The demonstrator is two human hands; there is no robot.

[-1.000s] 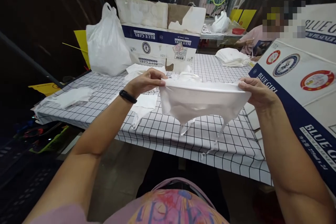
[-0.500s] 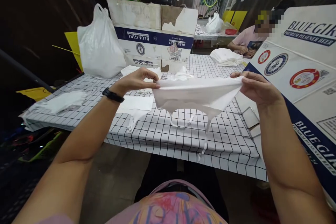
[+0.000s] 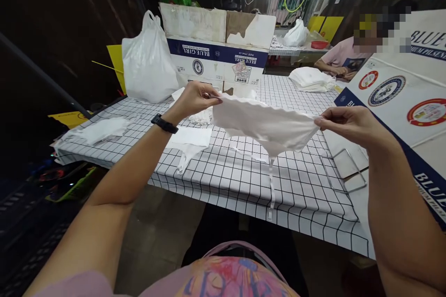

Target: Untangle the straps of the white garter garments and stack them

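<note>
I hold a white fabric piece point(image 3: 268, 123) with thin dangling straps stretched in the air above the checked table point(image 3: 244, 171). My left hand point(image 3: 195, 98), a black band on its wrist, pinches the cloth's left upper corner. My right hand point(image 3: 343, 120) pinches the right end, which is lower. Both hands are closed on the cloth. Under it, another white piece point(image 3: 190, 141) lies flat on the table near my left forearm.
A white plastic bag point(image 3: 148, 62) and an open Blue Girl carton point(image 3: 219, 48) stand at the table's back. More white pieces point(image 3: 101, 130) lie left, a stack point(image 3: 310, 79) far right. A large carton point(image 3: 400, 102) stands at the right. Another person point(image 3: 343, 53) sits behind.
The cloth has tilted: my left hand rose a little and my right hand dropped and moved right, pulling the upper edge taut and wavy. The straps swung lower.
</note>
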